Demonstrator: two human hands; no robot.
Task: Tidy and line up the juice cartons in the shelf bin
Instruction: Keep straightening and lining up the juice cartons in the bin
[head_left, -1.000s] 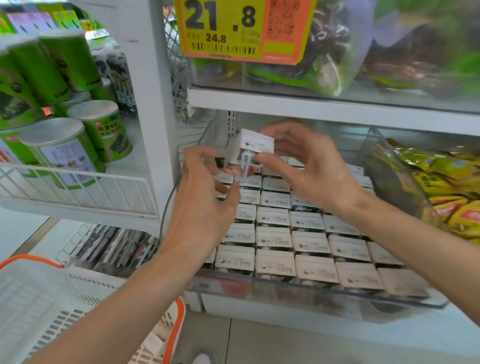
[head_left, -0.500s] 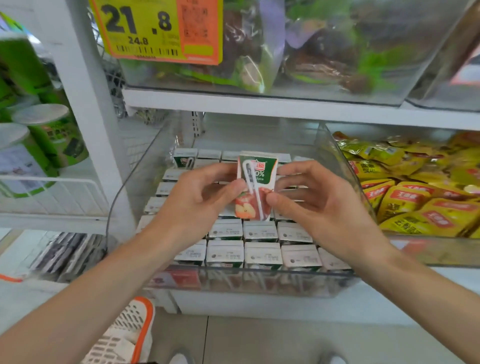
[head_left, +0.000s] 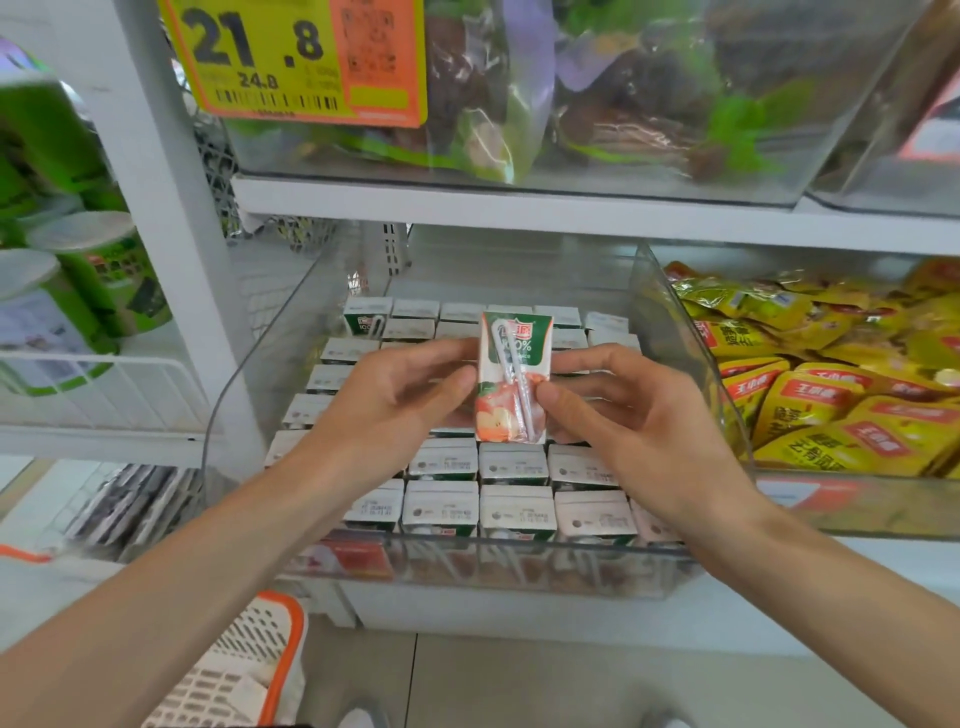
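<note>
We hold one carton upright over the middle of the shelf bin, our left hand at its left edge and our right hand at its right. The other cartons stand in rows in the bin beneath and behind it. Packets lie in a second bin just to the right, cans stand on a shelf to the left, bagged goods sit in a bin on the shelf above with a price tag on its front, and a basket is below at the left.

left hand 1 | right hand 1 | raised carton 1 | price tag 1
</note>
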